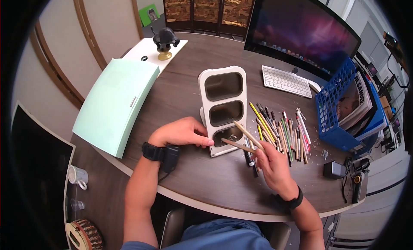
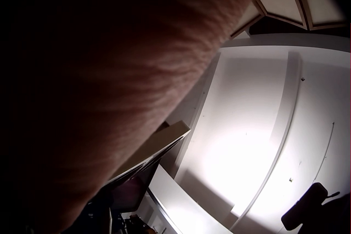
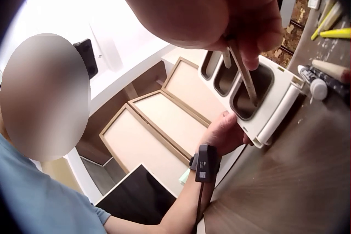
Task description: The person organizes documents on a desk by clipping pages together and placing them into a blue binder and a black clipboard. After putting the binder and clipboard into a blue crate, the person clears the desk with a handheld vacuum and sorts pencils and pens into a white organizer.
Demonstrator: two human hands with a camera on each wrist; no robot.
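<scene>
A white organizer (image 1: 206,108) with three dark compartments stands tilted on the desk. My left hand (image 1: 185,131) grips its lower left edge, thumb at the front and the other fingers hidden behind. Two wooden pencils, a pale one (image 1: 248,134) and a browner one (image 1: 238,145), are pinched in my right hand (image 1: 275,166). The browner pencil's tip overlaps the bottom compartment, where small bits lie; the pale one's tip crosses the bar above. In the right wrist view a pencil (image 3: 245,77) points into the end compartment. A forearm fills much of the left wrist view.
Loose pencils and pens (image 1: 282,133) lie right of the organizer among shavings. Behind are a keyboard (image 1: 286,81) and monitor (image 1: 301,34). A blue basket (image 1: 331,108) of papers stands right, a mint-green box (image 1: 116,99) left. A black adapter (image 1: 334,170) sits near the front right edge.
</scene>
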